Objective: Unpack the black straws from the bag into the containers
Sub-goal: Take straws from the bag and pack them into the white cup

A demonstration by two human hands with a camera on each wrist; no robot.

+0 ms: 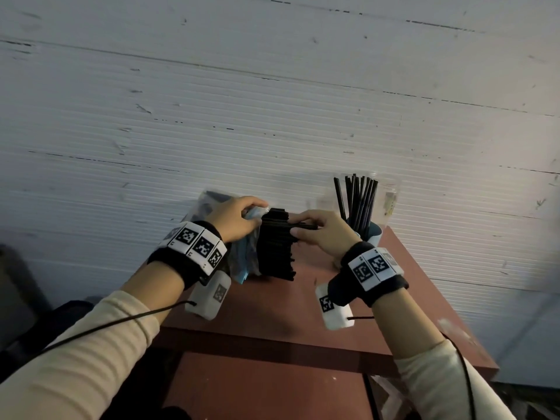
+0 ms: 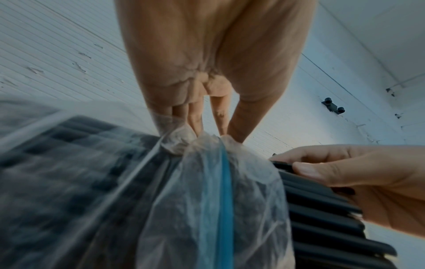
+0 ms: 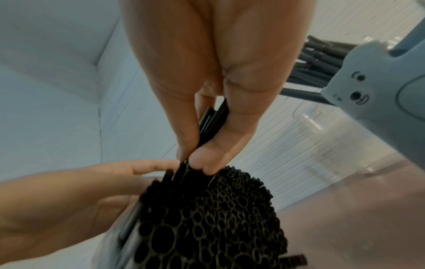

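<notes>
A clear plastic bag (image 1: 242, 256) with a blue strip (image 2: 224, 191) lies on the red-brown table (image 1: 272, 316), a thick bundle of black straws (image 1: 277, 247) sticking out of its mouth. My left hand (image 1: 236, 219) grips the bunched bag rim (image 2: 181, 142). My right hand (image 1: 318, 231) pinches a few straws (image 3: 211, 123) at the top of the bundle between thumb and fingers. The open straw ends (image 3: 218, 218) fill the right wrist view. A blue-grey container (image 1: 371, 231) at the table's back right holds several upright black straws (image 1: 359, 201).
A clear plastic cup (image 1: 388, 198) stands behind the blue-grey container, which has a little face (image 3: 358, 87) on it. A white ribbed wall (image 1: 272, 101) rises directly behind the table. The table's front edge (image 1: 272, 344) lies below my wrists.
</notes>
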